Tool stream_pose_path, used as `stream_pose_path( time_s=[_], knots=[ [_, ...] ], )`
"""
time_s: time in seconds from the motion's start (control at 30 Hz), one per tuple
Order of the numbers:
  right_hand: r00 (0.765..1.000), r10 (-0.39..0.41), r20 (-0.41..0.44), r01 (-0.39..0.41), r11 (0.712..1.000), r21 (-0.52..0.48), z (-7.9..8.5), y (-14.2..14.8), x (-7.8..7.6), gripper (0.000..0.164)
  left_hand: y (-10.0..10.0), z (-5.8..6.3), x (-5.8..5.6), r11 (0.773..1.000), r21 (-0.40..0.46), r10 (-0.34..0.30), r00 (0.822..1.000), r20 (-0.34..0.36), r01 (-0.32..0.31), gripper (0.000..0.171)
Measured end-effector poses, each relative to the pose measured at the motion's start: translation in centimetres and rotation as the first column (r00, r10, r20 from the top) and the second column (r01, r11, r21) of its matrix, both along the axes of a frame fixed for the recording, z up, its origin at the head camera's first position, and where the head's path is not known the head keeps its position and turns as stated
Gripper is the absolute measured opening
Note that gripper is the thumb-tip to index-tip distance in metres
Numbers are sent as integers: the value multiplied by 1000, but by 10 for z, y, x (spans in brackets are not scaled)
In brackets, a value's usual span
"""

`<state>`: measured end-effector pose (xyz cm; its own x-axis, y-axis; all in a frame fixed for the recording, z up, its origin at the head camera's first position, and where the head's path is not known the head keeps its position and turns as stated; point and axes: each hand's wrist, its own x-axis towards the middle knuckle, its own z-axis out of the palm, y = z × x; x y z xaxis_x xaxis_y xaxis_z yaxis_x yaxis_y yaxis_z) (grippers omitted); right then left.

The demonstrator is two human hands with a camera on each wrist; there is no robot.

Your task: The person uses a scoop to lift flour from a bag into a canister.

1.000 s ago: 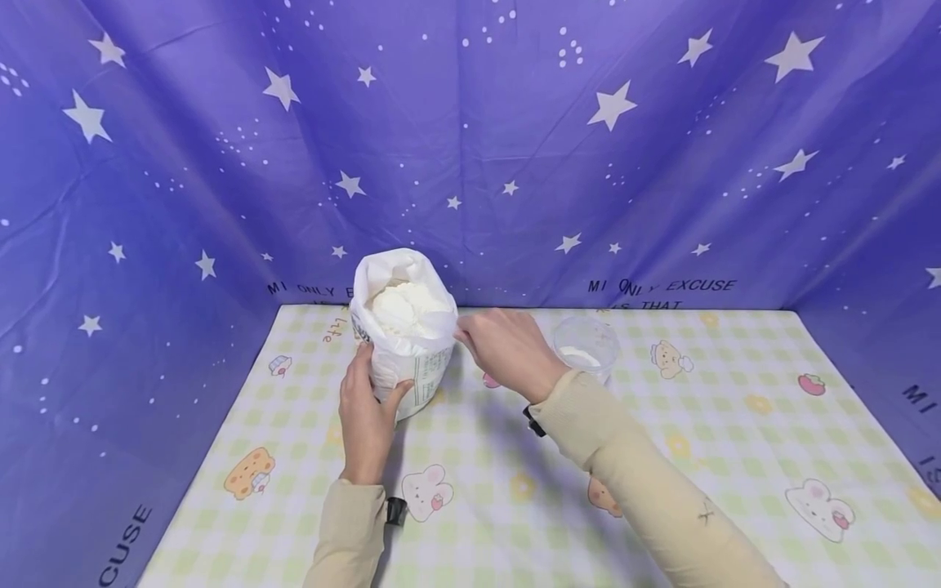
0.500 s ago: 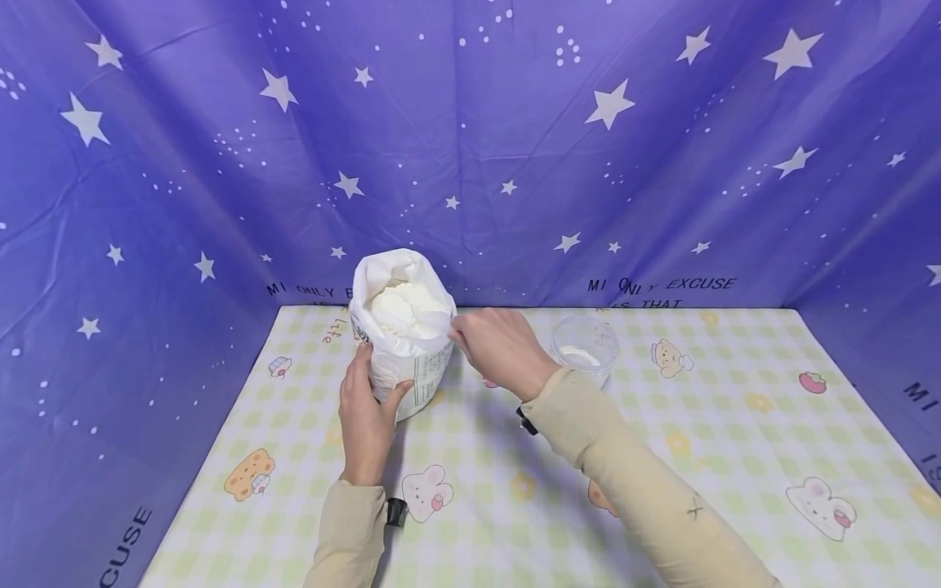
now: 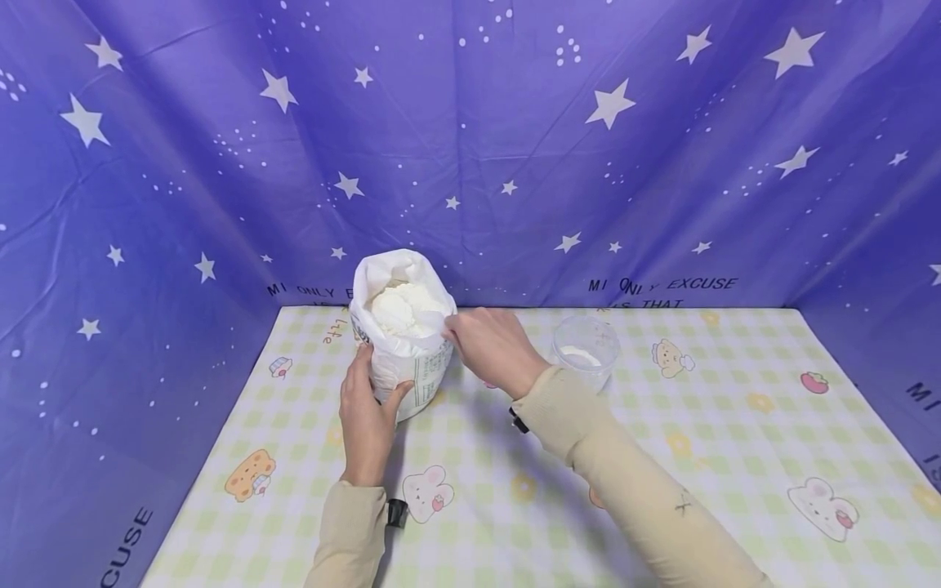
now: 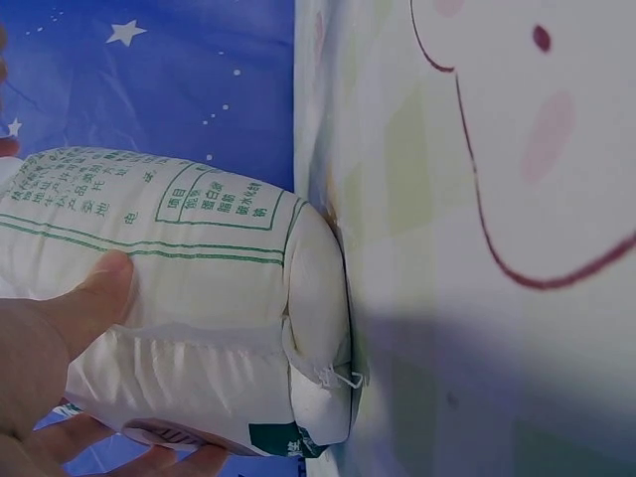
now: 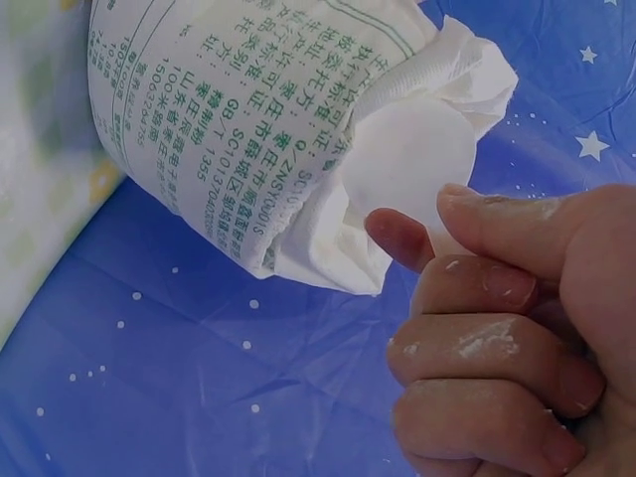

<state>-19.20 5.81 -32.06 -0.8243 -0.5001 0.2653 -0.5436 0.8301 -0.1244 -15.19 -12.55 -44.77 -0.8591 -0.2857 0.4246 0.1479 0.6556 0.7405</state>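
Note:
A white cloth flour bag (image 3: 412, 380) with green print stands on the table, its top rolled back around lumpy white flour (image 3: 400, 309). My left hand (image 3: 367, 416) grips its lower near-left side; in the left wrist view the thumb (image 4: 104, 288) presses the front and the fingers curl beneath. At the bag's right rim is my right hand (image 3: 496, 347). Between thumb and forefinger it pinches a white spoon (image 5: 412, 149), whose rounded end overlaps the bag's mouth in the right wrist view. Flour dusts the curled fingers (image 5: 487, 338).
Right of the bag, behind my right wrist, stands a clear plastic tub (image 3: 586, 347) with some white powder inside. A checked cartoon tablecloth (image 3: 515, 531) covers the table. A purple starry curtain (image 3: 470, 147) hangs close behind and at both sides.
My right hand has shifted slightly left, closer to the bag's rim, and its forearm has followed. My left hand and the bag have stayed in place.

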Motion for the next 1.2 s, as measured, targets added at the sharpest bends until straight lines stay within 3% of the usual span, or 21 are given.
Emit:
stream_pose_path(
  time_s=[0.37, 0.73, 1.07, 1.2],
  knots=[
    [1000, 4, -15, -5, 999, -54, -8, -8, -2, 31, 0, 0, 0, 1000, -7, 4, 1000, -2, -4, 79],
    [999, -11, 30, 13, 998, -59, -10, -16, -3, 34, 1, 0, 1, 1000, -13, 9, 1000, 7, -8, 79],
    [996, 9, -93, -10, 1000, -11, -18, -27, -8, 31, 0, -1, 0, 1000, -26, 6, 1000, -11, -6, 79],
    [995, 3, -98, -4, 1000, -15, -19, -28, -7, 31, 1, -2, 1, 1000, -23, 4, 1000, -2, -4, 79]
  ],
)
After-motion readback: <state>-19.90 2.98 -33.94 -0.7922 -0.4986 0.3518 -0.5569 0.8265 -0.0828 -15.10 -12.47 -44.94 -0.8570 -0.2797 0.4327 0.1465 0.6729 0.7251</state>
